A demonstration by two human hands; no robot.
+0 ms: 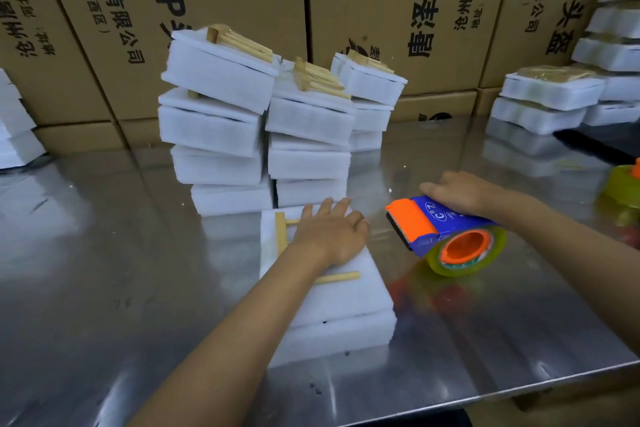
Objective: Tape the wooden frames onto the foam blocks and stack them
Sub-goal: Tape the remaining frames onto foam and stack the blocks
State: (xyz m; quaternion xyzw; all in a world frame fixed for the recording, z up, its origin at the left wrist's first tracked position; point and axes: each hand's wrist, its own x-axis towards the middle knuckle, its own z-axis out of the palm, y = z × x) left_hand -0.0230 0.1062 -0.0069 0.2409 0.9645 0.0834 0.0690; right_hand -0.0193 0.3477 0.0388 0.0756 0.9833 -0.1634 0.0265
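White foam, a thick rectangular block (332, 295) of it, lies on the polished steel table (104, 288) under the left hand (329, 236). That hand lies palm down with its fingers straight and spread slightly, pressing flat on a pale wooden frame of thin slats (281, 234) that sits on top of the block. One slat shows just left of the knuckles and another slat end pokes out below the wrist. The left forearm runs in from the lower edge, angled up and to the right.

The right hand (457, 192) is to the right of the pressing hand, apart from it, with its forearm coming in from the right edge. Its fingers curl over the top of a blue and orange handheld tape dispenser (433, 225), gripping it; the thumb points left. The dispenser's toothed orange front end faces the foam block, close beside it but not touching, and its roll of clear yellowish tape (464, 253) hangs on the side nearer the camera, just above the table.

Beyond the left hand's fingertips stand leaning stacks of white foam blocks with wooden frames on top (263, 121). Further right of the gripping hand are more wrapped foam stacks (554, 94) and a second tape roll (623, 191) at the frame edge. Brown printed cardboard cartons (381, 11) line the back.
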